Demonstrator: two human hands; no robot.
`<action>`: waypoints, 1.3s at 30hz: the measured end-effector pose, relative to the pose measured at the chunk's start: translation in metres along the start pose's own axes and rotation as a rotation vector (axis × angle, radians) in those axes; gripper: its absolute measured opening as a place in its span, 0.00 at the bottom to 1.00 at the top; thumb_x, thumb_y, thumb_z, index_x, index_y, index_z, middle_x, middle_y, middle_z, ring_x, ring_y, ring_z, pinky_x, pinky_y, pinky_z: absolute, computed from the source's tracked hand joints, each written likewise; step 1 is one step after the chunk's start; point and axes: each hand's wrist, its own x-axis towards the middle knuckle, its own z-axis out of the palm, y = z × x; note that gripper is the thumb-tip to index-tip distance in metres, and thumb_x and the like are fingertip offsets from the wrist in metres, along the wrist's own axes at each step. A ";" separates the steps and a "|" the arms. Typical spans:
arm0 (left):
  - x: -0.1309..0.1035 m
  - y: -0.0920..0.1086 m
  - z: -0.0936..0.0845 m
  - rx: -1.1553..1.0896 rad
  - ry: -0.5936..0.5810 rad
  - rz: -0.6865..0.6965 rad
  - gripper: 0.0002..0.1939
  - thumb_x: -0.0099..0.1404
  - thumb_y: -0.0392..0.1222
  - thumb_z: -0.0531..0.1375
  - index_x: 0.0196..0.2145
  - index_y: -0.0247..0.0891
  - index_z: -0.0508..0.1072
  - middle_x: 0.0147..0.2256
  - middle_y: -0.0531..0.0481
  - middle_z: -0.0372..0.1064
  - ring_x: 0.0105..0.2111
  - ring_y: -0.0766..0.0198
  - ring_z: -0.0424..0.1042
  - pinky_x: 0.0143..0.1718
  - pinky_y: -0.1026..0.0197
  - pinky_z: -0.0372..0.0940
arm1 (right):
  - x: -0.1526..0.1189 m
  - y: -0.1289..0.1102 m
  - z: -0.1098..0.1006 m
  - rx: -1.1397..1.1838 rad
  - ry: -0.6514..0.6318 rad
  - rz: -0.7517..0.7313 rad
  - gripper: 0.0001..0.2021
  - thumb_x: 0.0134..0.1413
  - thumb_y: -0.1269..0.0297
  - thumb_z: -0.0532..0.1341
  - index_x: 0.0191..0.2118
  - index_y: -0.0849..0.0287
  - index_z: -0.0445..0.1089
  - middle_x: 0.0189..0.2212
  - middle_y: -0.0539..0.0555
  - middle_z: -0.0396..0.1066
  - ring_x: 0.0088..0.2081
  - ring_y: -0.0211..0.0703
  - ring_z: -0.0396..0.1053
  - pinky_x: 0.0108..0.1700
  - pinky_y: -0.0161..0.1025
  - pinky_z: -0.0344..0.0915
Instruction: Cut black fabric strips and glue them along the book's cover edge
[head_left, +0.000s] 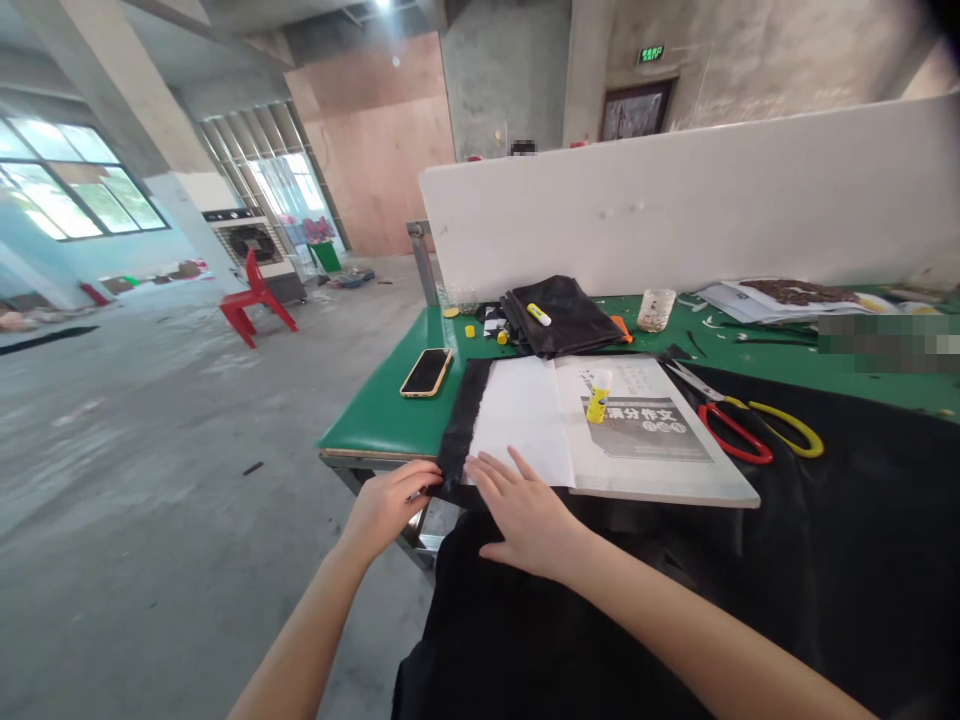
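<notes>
An open book [652,470] lies at the table's front edge, its white page [521,410] on the left over black material [463,410]. My left hand [390,505] pinches the lower left corner of that black material. With fingers spread, my right hand [525,510] rests on the lower left of the white page, holding nothing. A yellow glue stick [598,397] is on the book's printed right side. Scissors [739,415] with red and yellow handles lie right of the book.
A phone [427,373] is on the green table [375,415] at left. Behind the book are folded black material [562,310], another glue stick [538,315] and a plastic cup [656,310]. A white board [675,210] stands along the back. Black cloth [847,510] covers the right side.
</notes>
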 end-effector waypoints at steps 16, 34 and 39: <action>-0.003 -0.002 0.000 0.031 -0.045 0.015 0.12 0.61 0.30 0.56 0.41 0.42 0.70 0.42 0.53 0.73 0.39 0.64 0.72 0.39 0.64 0.65 | 0.027 -0.005 0.036 -0.184 0.156 0.022 0.15 0.55 0.77 0.53 0.49 0.65 0.61 0.36 0.56 0.69 0.41 0.45 0.65 0.57 0.46 0.52; -0.001 0.007 0.015 -0.322 0.150 -0.357 0.16 0.61 0.42 0.58 0.48 0.44 0.67 0.39 0.52 0.72 0.28 0.66 0.70 0.34 0.63 0.66 | 0.039 0.008 0.028 0.123 0.121 0.302 0.07 0.55 0.72 0.58 0.39 0.56 0.69 0.33 0.49 0.74 0.36 0.39 0.68 0.47 0.39 0.52; -0.002 0.010 0.025 -0.613 0.328 -0.679 0.14 0.59 0.52 0.59 0.35 0.38 0.70 0.26 0.53 0.67 0.21 0.66 0.68 0.26 0.63 0.64 | 0.040 0.010 0.026 0.215 0.143 0.348 0.07 0.53 0.73 0.58 0.37 0.55 0.69 0.34 0.47 0.74 0.36 0.38 0.68 0.46 0.37 0.53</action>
